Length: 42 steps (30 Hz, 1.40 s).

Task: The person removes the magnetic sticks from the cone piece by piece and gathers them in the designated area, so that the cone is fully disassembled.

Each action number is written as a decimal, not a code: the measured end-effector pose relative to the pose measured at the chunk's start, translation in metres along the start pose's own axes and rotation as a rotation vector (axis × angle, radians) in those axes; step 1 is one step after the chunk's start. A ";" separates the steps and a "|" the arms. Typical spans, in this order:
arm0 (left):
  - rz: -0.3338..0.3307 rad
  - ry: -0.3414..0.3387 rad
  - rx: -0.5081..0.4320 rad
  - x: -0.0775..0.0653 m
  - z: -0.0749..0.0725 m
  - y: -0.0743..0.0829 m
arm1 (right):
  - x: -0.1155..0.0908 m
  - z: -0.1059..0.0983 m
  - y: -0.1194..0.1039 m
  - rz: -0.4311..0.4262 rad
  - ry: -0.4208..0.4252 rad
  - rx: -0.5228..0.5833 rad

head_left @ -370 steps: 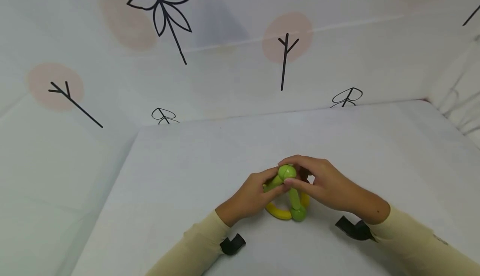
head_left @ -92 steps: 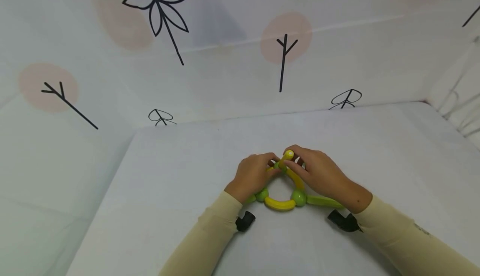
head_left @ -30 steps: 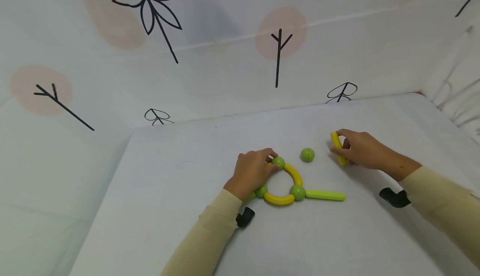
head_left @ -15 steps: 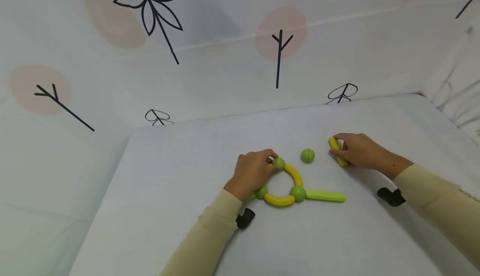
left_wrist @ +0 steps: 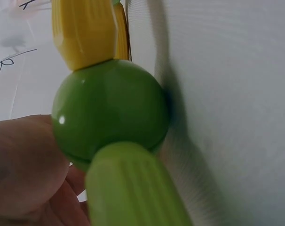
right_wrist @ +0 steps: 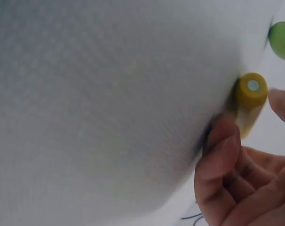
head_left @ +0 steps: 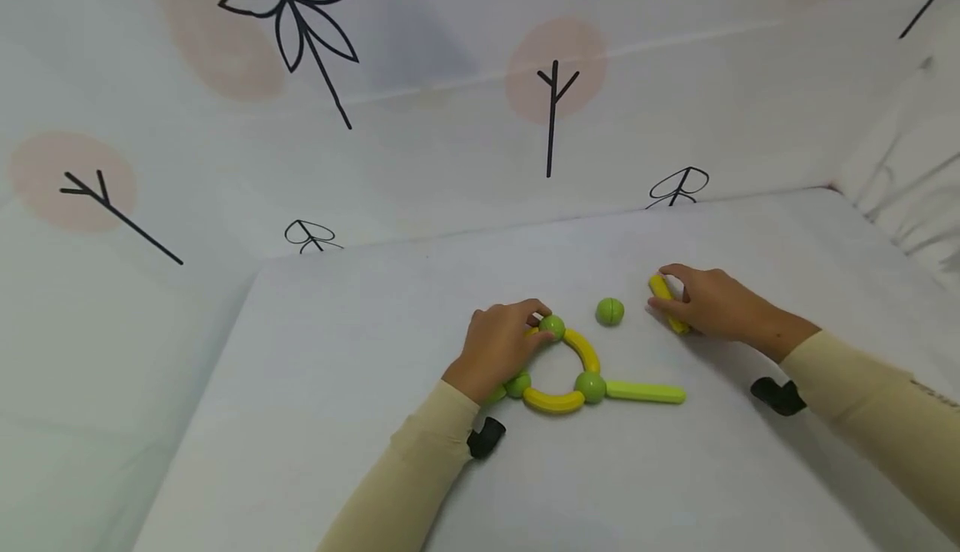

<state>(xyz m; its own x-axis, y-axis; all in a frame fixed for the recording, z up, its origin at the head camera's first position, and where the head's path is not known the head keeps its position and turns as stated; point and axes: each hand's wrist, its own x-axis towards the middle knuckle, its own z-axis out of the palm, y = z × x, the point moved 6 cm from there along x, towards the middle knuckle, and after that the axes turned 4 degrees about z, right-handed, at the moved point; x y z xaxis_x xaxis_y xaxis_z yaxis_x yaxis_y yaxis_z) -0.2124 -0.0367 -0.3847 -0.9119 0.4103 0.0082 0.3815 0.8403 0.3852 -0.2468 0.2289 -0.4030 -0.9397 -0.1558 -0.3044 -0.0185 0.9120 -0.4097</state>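
My left hand (head_left: 495, 348) pinches a green ball (head_left: 553, 328) at the top of a ring of green balls and curved yellow magnetic rods (head_left: 555, 402). The ring lies flat on the white table. A straight green rod (head_left: 647, 392) sticks out from its lower right ball; another green rod (left_wrist: 133, 188), mostly under my left hand in the head view, joins the lower left ball (left_wrist: 109, 108). To the right, my right hand (head_left: 712, 302) holds a yellow magnetic rod (head_left: 660, 287) between thumb and fingers, low over the table. A silvery disc shows in the rod's end (right_wrist: 253, 85).
A loose green ball (head_left: 611, 312) lies between the ring and my right hand. The white table (head_left: 375, 327) meets a patterned fabric wall (head_left: 450, 152) at the back and left.
Twelve seconds ago both hands held green parts raised; they now lie spread flat. The yellow rod, upright over the ring three seconds ago, is now off to the right. Lately little moves.
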 end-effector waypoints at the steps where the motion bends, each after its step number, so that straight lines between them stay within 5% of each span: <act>1: -0.002 -0.006 0.000 0.000 0.000 0.000 | -0.002 -0.003 -0.001 -0.002 0.018 -0.003; 7: 0.008 -0.051 0.003 -0.003 -0.003 0.001 | -0.031 -0.015 -0.024 -0.100 0.227 0.035; 13: 0.130 0.042 -0.007 -0.005 -0.023 0.018 | -0.070 -0.021 -0.055 -0.341 0.482 0.131; 16: 0.168 0.017 -0.030 -0.009 -0.027 0.031 | -0.082 -0.017 -0.065 -0.439 0.525 0.185; 25: 0.235 -0.097 0.054 -0.030 -0.011 0.054 | -0.078 0.006 -0.070 -0.454 0.274 0.196; 36: 0.404 -0.027 0.148 -0.051 0.008 0.060 | -0.072 0.032 -0.066 -0.463 0.029 0.156; 42: 0.387 -0.030 0.118 -0.050 0.014 0.059 | -0.071 0.041 -0.065 -0.474 -0.046 0.107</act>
<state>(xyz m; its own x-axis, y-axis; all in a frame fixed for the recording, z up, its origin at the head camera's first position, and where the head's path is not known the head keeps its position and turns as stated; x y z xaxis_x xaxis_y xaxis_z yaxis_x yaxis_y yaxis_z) -0.1426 -0.0028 -0.3749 -0.6937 0.7128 0.1038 0.7117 0.6561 0.2509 -0.1648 0.1651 -0.3902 -0.8199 -0.5638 -0.0996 -0.4035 0.6924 -0.5981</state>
